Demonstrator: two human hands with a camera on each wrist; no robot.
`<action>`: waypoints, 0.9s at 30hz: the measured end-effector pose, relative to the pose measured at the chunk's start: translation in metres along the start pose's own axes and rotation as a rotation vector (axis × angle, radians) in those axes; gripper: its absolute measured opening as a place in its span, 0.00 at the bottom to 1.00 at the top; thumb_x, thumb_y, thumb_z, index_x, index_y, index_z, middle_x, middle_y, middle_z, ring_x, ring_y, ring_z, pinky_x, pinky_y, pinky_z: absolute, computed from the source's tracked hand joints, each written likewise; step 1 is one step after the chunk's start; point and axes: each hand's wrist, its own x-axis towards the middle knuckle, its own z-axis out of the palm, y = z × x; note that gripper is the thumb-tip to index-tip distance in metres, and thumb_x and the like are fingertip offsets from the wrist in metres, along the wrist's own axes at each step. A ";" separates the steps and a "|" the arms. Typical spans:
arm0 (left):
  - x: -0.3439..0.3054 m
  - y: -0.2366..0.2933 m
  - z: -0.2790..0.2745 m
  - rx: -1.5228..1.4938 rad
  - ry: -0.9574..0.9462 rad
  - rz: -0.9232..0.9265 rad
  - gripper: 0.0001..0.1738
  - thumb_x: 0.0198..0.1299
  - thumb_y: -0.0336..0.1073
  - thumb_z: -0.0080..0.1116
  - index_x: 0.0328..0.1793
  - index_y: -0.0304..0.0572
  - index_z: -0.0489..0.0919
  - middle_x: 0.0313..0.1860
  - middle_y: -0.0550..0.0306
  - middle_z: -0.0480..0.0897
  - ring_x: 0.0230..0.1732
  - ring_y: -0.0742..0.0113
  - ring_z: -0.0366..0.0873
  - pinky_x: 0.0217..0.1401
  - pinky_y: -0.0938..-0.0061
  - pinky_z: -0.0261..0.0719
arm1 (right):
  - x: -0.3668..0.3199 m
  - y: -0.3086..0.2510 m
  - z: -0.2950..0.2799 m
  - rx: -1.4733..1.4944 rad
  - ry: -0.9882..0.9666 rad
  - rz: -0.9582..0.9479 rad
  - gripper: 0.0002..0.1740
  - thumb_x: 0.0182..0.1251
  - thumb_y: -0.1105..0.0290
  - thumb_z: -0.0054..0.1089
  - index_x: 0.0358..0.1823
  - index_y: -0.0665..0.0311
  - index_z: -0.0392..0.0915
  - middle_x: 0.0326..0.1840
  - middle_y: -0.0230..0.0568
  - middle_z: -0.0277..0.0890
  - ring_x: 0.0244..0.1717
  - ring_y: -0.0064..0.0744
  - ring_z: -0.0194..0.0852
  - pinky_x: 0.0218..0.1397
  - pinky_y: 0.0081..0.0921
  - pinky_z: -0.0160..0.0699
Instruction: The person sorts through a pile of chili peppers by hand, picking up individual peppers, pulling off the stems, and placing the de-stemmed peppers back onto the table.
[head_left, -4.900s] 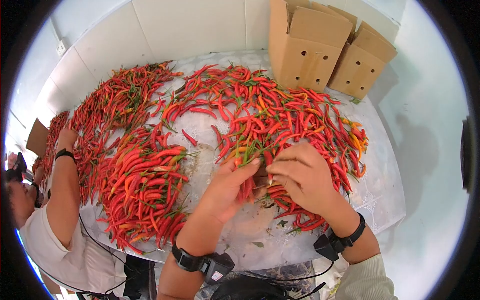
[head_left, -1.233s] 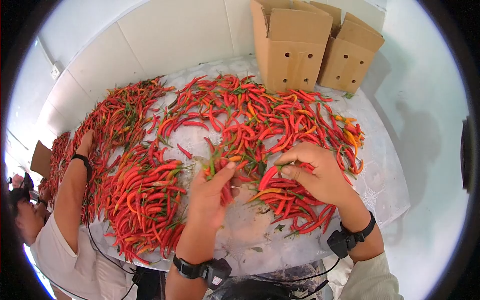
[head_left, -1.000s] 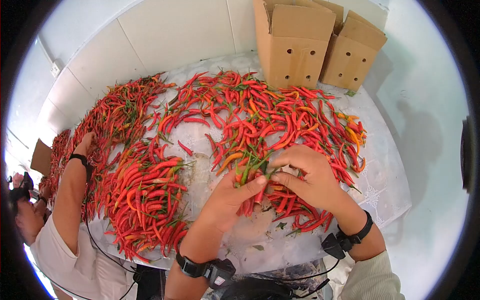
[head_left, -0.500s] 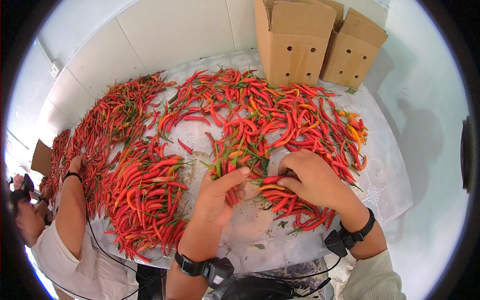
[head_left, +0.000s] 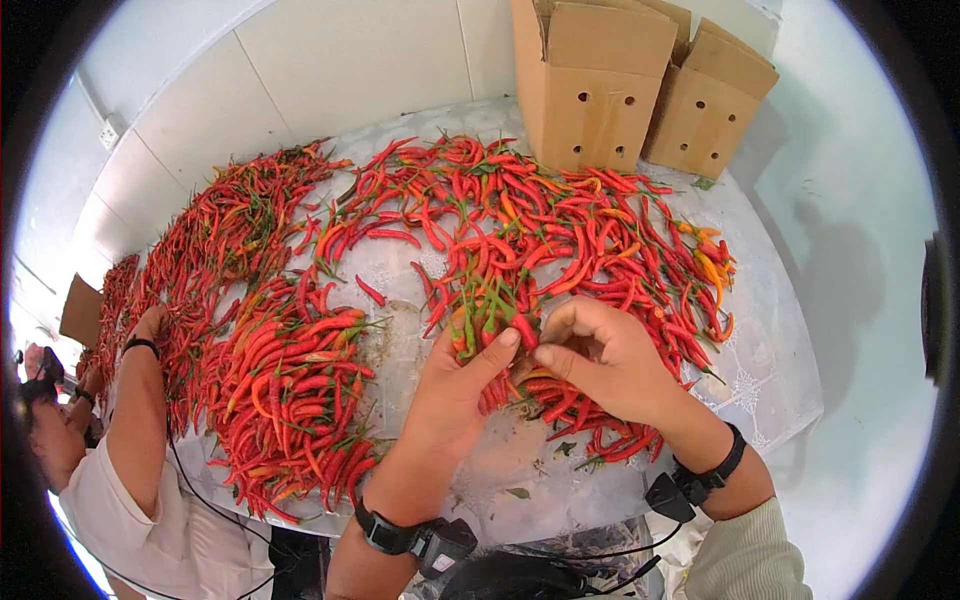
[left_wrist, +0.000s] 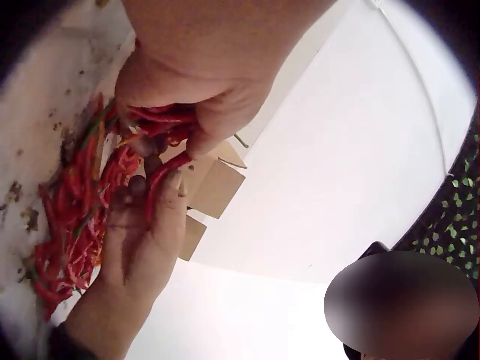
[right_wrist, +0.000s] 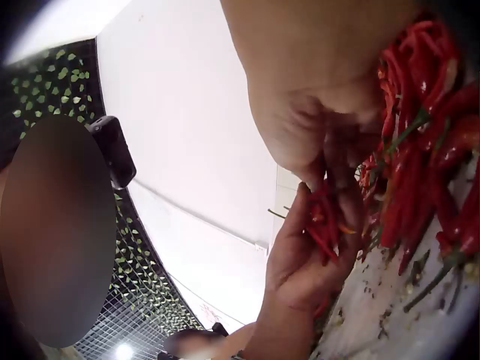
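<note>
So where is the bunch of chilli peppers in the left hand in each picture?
Head: bunch of chilli peppers near the centre.
Left wrist: bunch of chilli peppers in the upper left.
Right wrist: bunch of chilli peppers right of centre, below the middle.
Shared landmark: the right hand, close to it in all three.

Chillies — too many to count; two foreground hands, two foreground wrist cameras — two perforated boxes.

Both forearms angled forward; left hand curled, thumb extended; right hand near it, fingers bent.
</note>
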 end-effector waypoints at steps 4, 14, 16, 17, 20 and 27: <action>-0.001 0.003 0.005 -0.028 0.021 -0.016 0.16 0.61 0.28 0.59 0.54 0.41 0.72 0.43 0.57 0.80 0.45 0.67 0.80 0.42 0.70 0.82 | 0.000 -0.011 -0.007 -0.098 -0.077 0.017 0.05 0.63 0.75 0.62 0.39 0.67 0.77 0.36 0.33 0.77 0.37 0.19 0.74 0.43 0.19 0.74; 0.003 0.016 -0.017 -0.321 0.077 -0.023 0.11 0.62 0.26 0.56 0.51 0.37 0.73 0.42 0.53 0.79 0.42 0.64 0.79 0.39 0.69 0.82 | -0.003 -0.004 -0.025 -0.738 -0.176 -0.175 0.11 0.50 0.65 0.68 0.32 0.62 0.80 0.31 0.42 0.73 0.40 0.45 0.73 0.45 0.38 0.71; 0.001 0.015 -0.018 -0.256 0.073 0.007 0.11 0.61 0.25 0.56 0.50 0.36 0.73 0.41 0.53 0.79 0.42 0.64 0.79 0.40 0.70 0.82 | -0.002 -0.001 -0.023 -0.722 -0.145 -0.161 0.11 0.51 0.64 0.67 0.32 0.62 0.80 0.31 0.43 0.73 0.41 0.47 0.72 0.47 0.41 0.70; 0.001 0.014 -0.018 -0.223 0.070 0.021 0.11 0.61 0.24 0.55 0.50 0.35 0.73 0.41 0.53 0.79 0.42 0.64 0.79 0.40 0.70 0.83 | -0.001 0.002 -0.023 -0.705 -0.119 -0.158 0.11 0.51 0.64 0.67 0.32 0.62 0.80 0.32 0.44 0.73 0.41 0.47 0.72 0.47 0.41 0.70; 0.001 0.015 -0.018 -0.170 0.036 0.013 0.12 0.60 0.23 0.55 0.50 0.34 0.73 0.40 0.53 0.79 0.42 0.64 0.78 0.42 0.72 0.83 | 0.000 0.004 -0.024 -0.693 -0.109 -0.208 0.11 0.52 0.64 0.66 0.33 0.63 0.80 0.33 0.44 0.73 0.42 0.48 0.72 0.47 0.41 0.71; 0.003 0.019 -0.021 -0.353 0.062 -0.058 0.10 0.60 0.24 0.52 0.48 0.31 0.73 0.41 0.51 0.79 0.42 0.61 0.79 0.44 0.70 0.85 | -0.002 -0.004 -0.028 -0.727 -0.265 -0.202 0.15 0.53 0.62 0.68 0.36 0.65 0.81 0.40 0.45 0.77 0.45 0.46 0.74 0.50 0.37 0.72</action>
